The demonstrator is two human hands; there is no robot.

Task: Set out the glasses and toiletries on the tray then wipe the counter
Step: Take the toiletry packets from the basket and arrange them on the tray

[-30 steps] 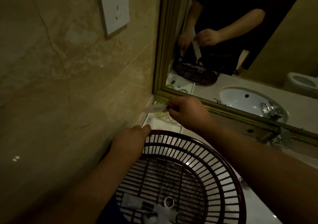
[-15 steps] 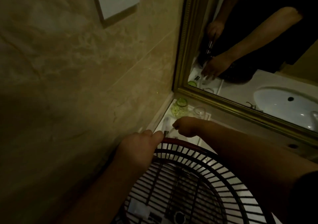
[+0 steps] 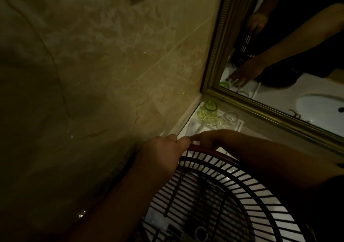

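Glassware first: green glass (image 3: 208, 114) and clear glass (image 3: 229, 120) stand upright on the tray (image 3: 240, 126), touching or nearly so, just beyond the right hand (image 3: 208, 138) in the corner under the mirror (image 3: 279, 70). My read: rigid, fragile, smooth-walled, likely slippery if wet. Grip around the body with fingers and thumb, not by the rim; lift straight up so one doesn't knock the other.

Green one is translucent with a textured or patterned lower wall, thick rim. Clear one is plain, hard to see against the white tray.

Toiletries: a pale flat sachet-like item (image 3: 193, 128) lies on the tray between the right hand and the glasses; too dim to identify. Probably light and flimsy, so pinch by an edge. More small items sit at the basket bottom, below both hands; blurred, can't tell what.

Hands:
- left hand (image 3: 162, 152) is curled over the rim of the slatted basket (image 3: 232, 195), holding it, with the wall to its left.
- right hand is reaching over the basket's far rim, low over the tray, fingers pointing left toward the left hand's fingertips. The mirror shows the fingers extended; can't tell if anything is pinched under them.

Worktop is not wiped yet, judging by items left in the basket.
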